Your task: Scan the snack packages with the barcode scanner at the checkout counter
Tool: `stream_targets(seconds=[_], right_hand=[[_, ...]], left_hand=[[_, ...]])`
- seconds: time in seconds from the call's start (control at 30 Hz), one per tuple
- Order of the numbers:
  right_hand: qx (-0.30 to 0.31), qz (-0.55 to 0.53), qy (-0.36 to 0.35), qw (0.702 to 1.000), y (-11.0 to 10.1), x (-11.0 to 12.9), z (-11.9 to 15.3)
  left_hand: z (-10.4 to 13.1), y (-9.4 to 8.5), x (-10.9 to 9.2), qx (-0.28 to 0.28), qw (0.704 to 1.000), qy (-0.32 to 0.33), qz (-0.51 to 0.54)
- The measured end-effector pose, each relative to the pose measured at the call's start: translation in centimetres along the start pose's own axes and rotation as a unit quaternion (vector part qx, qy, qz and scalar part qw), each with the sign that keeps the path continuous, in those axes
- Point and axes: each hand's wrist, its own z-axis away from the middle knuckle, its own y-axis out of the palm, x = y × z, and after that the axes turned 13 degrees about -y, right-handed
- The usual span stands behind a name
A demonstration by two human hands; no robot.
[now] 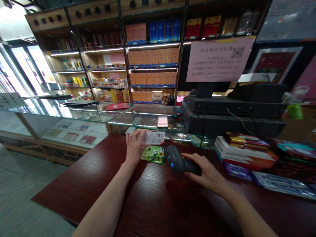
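Note:
My left hand is closed on the left end of a flat packet, whose pale printed side with small text and a barcode faces me. Under it, several green packets with panda pictures lie on the dark red wooden counter. In my right hand is a black barcode scanner, its fingers wrapped round the handle. A small blue light glows on the scanner. Its head is beside the green packets and points away from me, toward the held packet.
Beyond the counter is a glass display case with a small pink notepad. A monitor backed with a pink paper sign stands on black equipment. Boxes and a purple packet lie right. Stocked shelves line the back.

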Motion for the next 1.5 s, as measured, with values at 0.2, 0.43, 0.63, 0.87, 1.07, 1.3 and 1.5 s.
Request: stream_targets(seconds=[0.2,0.43,0.63,0.87,1.07,1.3,1.5], right_hand=[[0.022,-0.002,-0.001,1.000,0.0,0.3,-0.1],[0.034,-0.003,0.000,0.999,-0.2,0.5,-0.3],[0.039,-0.010,0.007,0.999,-0.2,0.3,-0.1],[0.069,-0.027,0.013,0.997,0.7,0.0,0.1],[0.100,-0.041,0.012,0.994,2.0,0.4,0.1],[0.107,-0.058,-0.001,0.993,2.8,0.4,0.0],[0.111,-0.056,-0.004,0.992,2.8,0.4,-0.1]], left_hand=[[0.0,-0.1,-0.2,-0.004,1.000,0.007,0.002],[0.1,0.1,-0.1,-0.005,1.000,0.003,0.000],[0.0,0.1,-0.1,-0.004,1.000,0.003,0.004],[0.1,0.1,0.0,-0.015,1.000,0.004,0.007],[0.0,0.0,-0.1,-0.006,1.000,-0.003,0.014],[0.0,-0.3,-0.2,-0.008,1.000,0.001,0.019],[0.1,-0.3,-0.3,-0.006,1.000,0.001,0.021]])
